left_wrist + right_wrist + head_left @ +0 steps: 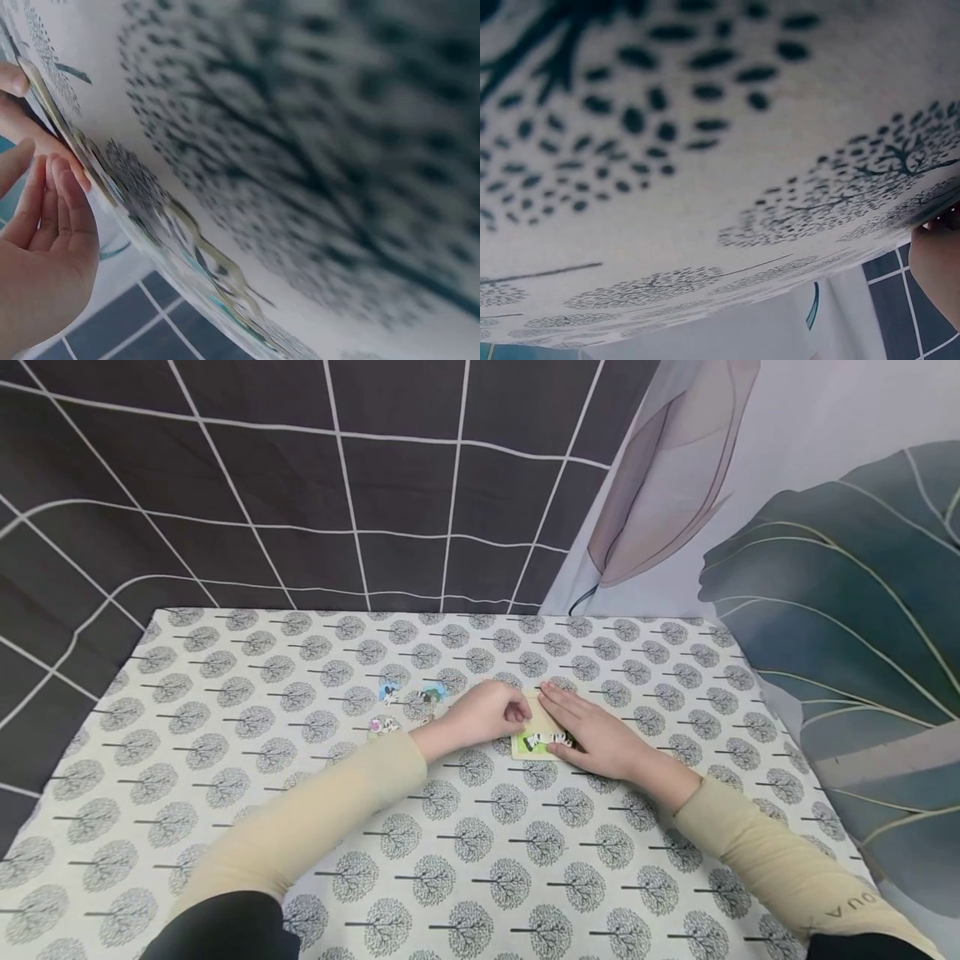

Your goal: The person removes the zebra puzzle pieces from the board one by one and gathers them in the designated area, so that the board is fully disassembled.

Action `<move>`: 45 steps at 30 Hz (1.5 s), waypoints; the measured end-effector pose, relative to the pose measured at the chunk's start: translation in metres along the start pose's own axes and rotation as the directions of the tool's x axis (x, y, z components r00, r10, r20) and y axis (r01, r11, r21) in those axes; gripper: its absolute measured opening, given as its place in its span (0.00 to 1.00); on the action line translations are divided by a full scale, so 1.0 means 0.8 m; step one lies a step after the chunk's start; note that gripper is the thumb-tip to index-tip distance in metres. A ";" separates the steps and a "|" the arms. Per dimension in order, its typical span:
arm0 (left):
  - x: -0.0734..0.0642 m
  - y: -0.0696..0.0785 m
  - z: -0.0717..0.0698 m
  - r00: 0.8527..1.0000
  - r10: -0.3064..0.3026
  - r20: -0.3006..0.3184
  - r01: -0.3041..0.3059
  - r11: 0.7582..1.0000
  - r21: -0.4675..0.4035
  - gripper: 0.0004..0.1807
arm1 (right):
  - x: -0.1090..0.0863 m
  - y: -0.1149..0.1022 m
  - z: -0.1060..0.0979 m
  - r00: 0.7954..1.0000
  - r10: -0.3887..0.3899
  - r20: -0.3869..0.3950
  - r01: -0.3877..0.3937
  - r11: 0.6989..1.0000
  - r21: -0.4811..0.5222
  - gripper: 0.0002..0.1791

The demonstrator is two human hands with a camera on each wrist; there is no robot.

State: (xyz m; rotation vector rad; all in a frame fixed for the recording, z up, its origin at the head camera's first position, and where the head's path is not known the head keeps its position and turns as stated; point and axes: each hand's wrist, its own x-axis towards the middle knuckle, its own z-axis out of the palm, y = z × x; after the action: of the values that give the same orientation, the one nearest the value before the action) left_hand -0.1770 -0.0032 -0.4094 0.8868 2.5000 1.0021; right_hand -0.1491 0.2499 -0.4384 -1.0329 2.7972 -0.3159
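In the head view a small yellow-bordered puzzle board (525,750) lies on the patterned cloth, a black-and-white animal picture on green at its near side. My right hand (592,731) rests across its right part with fingers stretched out, covering much of it. My left hand (487,714) hovers at the board's left edge, fingers loosely bent. Seen from the left wrist, the left hand (56,247) has its thumb apart from the fingertips and nothing shows between them. Several picture puzzle pieces lie left of it, among them a blue piece (388,692) and a blue-green piece (434,692).
A white tablecloth (510,877) printed with grey trees covers the table. Behind its far edge hangs a dark cloth (300,477) with a white grid. A pale curtain (787,410) with large leaves hangs at the right.
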 end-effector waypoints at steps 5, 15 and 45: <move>0.005 0.004 0.009 0.999 0.031 0.034 -0.033 0.997 0.073 0.10 | 0.000 0.000 0.003 1.000 -0.004 -0.001 0.004 1.000 0.002 0.45; 0.002 0.005 0.013 0.997 0.064 0.044 -0.070 0.987 0.147 0.11 | 0.000 -0.001 0.000 1.000 0.016 0.015 -0.017 0.999 0.028 0.46; 0.003 0.011 0.025 1.000 0.006 0.029 -0.011 0.985 0.171 0.20 | 0.001 -0.004 -0.008 1.000 0.024 0.013 -0.025 0.997 0.067 0.46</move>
State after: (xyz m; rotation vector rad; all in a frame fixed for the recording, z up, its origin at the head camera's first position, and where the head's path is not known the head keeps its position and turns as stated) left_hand -0.1655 0.0139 -0.4179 0.9552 2.5898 0.7794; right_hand -0.1489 0.2483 -0.4316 -0.9822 2.7653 -0.3960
